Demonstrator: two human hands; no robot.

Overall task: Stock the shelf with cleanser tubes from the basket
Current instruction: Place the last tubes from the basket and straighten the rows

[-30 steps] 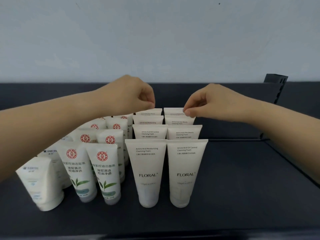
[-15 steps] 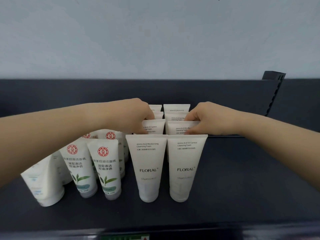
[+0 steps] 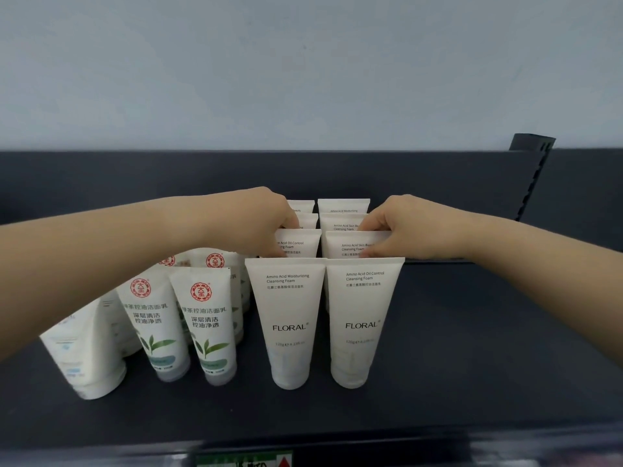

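Note:
Two columns of white FLORAL cleanser tubes stand cap-down on the black shelf. The front pair are the left front tube and the right front tube. My left hand pinches the top edge of the second tube in the left column, thumb in front and fingers behind. My right hand pinches the second tube in the right column the same way. More tubes stand behind them. The basket is out of sight.
Left of the FLORAL columns stand green-tea tubes with red seals and plain white tubes at the far left. A slotted black upright rises at the back right. A price label strip runs along the front edge.
Both hands came forward and down from the rearmost tubes to the second tubes of each column. They have stayed there over the last half second.

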